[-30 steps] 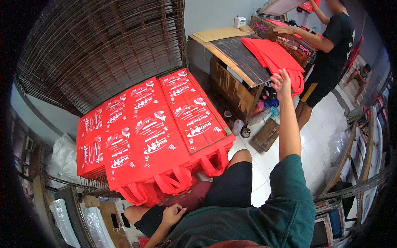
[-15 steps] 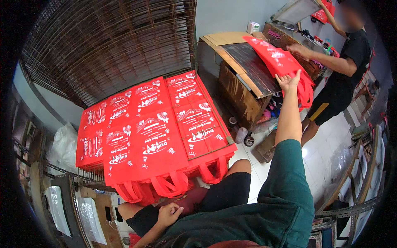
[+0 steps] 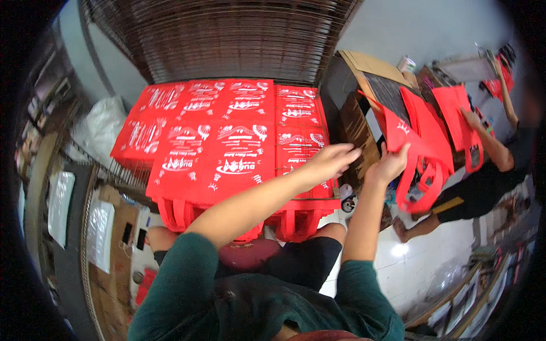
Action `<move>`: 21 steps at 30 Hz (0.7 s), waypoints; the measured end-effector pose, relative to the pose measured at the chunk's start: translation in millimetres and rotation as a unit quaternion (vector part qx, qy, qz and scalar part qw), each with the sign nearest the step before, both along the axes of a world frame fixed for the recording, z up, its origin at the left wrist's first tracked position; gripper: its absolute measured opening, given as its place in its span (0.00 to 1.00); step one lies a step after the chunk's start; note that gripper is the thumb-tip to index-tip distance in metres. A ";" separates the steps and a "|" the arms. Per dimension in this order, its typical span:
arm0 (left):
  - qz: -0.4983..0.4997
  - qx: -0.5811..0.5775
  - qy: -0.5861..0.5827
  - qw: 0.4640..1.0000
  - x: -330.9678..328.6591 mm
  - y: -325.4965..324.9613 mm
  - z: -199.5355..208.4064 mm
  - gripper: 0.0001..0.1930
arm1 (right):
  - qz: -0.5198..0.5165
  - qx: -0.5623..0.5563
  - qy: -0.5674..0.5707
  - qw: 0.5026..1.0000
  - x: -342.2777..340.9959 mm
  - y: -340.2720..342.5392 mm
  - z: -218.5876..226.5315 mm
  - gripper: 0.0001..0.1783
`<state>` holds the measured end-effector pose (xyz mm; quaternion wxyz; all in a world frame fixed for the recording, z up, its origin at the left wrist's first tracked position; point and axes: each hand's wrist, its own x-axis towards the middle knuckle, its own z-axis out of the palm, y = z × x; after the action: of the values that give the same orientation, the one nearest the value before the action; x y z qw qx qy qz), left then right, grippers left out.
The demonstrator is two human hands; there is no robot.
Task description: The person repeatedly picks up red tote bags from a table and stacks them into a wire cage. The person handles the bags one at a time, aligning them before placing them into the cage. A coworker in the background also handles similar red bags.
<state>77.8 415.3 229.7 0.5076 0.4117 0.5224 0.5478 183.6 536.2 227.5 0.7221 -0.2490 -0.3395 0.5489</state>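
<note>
My right hand (image 3: 388, 166) is closed on the edge of a red tote bag (image 3: 402, 136) with white print and loop handles. The bag is lifted at an angle beside a pile of more red bags (image 3: 424, 116) on the dark-topped table. My left hand (image 3: 336, 161) reaches across to the right, fingers stretched out and slightly blurred, with nothing in it. It is over the right edge of a wire rack (image 3: 310, 203), where rows of printed red bags (image 3: 242, 136) lie flat with handles hanging over the near edge.
At the right a co-worker (image 3: 495, 153) holds another red bag (image 3: 456, 111). A stack of wire racks (image 3: 222, 40) tilts up behind the laid-out bags. Clear plastic (image 3: 102, 128) lies at the left, and a wooden cabinet (image 3: 358, 133) stands under the table.
My right hand has gone from open beside the pile to gripping a bag. My left hand has risen from my lap and reached right. The view has turned, and the co-worker now holds a separate bag.
</note>
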 end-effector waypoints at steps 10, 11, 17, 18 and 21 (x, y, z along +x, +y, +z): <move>0.076 0.287 0.048 0.954 -0.7 7.3 94.0 0.06 | 0.017 0.297 -0.128 0.946 -36.6 -110.6 0.6 0.29; 0.059 0.280 0.024 0.958 -12.2 2.8 102.6 0.07 | 0.180 0.219 -0.064 0.957 -32.2 -107.1 -33.8 0.32; 0.068 0.187 -0.003 0.980 -62.7 -26.2 130.0 0.13 | 0.498 -0.014 0.285 0.819 26.1 -116.1 -79.4 0.38; 0.067 0.180 0.002 0.981 -67.5 -32.4 129.0 0.14 | 0.498 -0.019 0.274 0.822 29.9 -112.5 -69.2 0.34; 0.117 0.136 0.008 0.984 -77.7 -51.3 130.4 0.14 | 0.451 -0.048 0.157 0.877 34.7 -90.5 -31.6 0.25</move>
<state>0.1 364.0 360.0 0.3752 0.4169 0.4920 0.6659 218.3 445.7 195.9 0.4275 -0.0138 -0.2699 0.8627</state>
